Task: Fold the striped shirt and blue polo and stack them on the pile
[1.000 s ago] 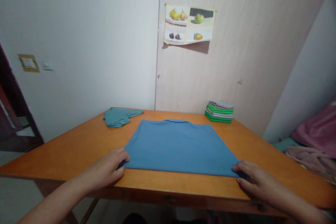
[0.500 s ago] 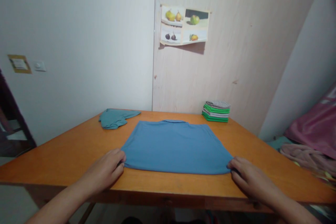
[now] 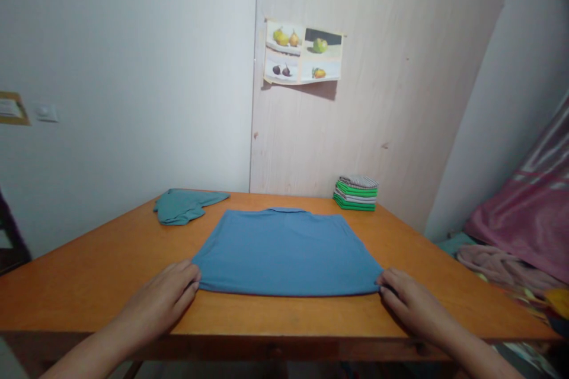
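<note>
A blue collared shirt (image 3: 288, 254) lies face down or folded on the wooden table (image 3: 284, 318), its collar at the far edge and its sleeves not showing. At the near left corner, my left hand (image 3: 171, 289) pinches the cloth between thumb and fingers. My right hand (image 3: 406, 296) grips the near right corner in the same way. Between the two hands the near edge runs almost straight, flat on the tabletop or just above it; I cannot tell which.
A crumpled teal garment (image 3: 182, 206) rests at the back left of the table. Folded green, white and striped cloths (image 3: 355, 193) are stacked at the back right. Fruit pictures (image 3: 303, 53) hang on the wall behind. Pink fabric (image 3: 520, 207) lies off the right side.
The view has turned slightly to the right, so everything sits a bit further left. Both hands still hold the shirt's near corners, and the shirt looks nearly the same.
</note>
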`<move>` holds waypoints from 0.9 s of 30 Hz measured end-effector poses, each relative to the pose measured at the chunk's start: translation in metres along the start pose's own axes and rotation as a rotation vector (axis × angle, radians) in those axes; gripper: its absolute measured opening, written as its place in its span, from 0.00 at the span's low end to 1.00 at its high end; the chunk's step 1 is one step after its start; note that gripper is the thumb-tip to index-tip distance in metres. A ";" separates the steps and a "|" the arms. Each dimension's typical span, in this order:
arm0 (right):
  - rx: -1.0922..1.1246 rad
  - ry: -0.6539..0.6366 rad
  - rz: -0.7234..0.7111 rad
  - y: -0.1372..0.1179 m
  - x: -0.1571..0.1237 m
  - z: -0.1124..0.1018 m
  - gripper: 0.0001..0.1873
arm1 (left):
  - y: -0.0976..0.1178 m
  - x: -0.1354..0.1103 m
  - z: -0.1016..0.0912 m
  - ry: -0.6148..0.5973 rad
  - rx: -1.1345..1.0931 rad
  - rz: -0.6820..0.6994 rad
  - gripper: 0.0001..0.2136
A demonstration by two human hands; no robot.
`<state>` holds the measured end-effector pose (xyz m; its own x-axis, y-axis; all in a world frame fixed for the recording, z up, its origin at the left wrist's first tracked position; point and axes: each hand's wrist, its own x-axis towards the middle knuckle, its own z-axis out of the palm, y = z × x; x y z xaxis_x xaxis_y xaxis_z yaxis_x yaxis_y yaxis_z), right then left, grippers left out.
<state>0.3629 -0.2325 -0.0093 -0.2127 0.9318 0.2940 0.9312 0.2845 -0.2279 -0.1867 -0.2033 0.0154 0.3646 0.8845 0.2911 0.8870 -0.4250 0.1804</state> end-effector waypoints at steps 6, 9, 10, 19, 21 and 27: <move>0.030 0.040 0.022 0.006 -0.001 0.007 0.13 | -0.002 0.000 -0.003 -0.039 0.015 0.001 0.08; 0.074 0.067 0.068 0.009 0.002 0.010 0.13 | 0.001 0.001 -0.006 -0.052 0.025 -0.017 0.08; 0.085 0.070 0.079 0.010 0.003 0.010 0.13 | 0.003 0.002 -0.007 -0.049 0.031 -0.031 0.07; 0.038 0.101 0.076 0.010 0.000 0.014 0.14 | 0.020 0.008 0.003 0.005 0.180 -0.101 0.10; 0.033 0.085 0.050 0.014 -0.003 0.015 0.14 | 0.020 0.008 0.003 0.005 0.190 -0.110 0.06; 0.013 0.050 0.013 0.026 -0.005 0.017 0.15 | 0.017 0.006 0.000 0.016 0.135 -0.144 0.10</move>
<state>0.3834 -0.2257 -0.0329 -0.1848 0.9231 0.3372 0.9300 0.2752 -0.2437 -0.1694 -0.2050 0.0198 0.2277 0.9306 0.2868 0.9601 -0.2637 0.0934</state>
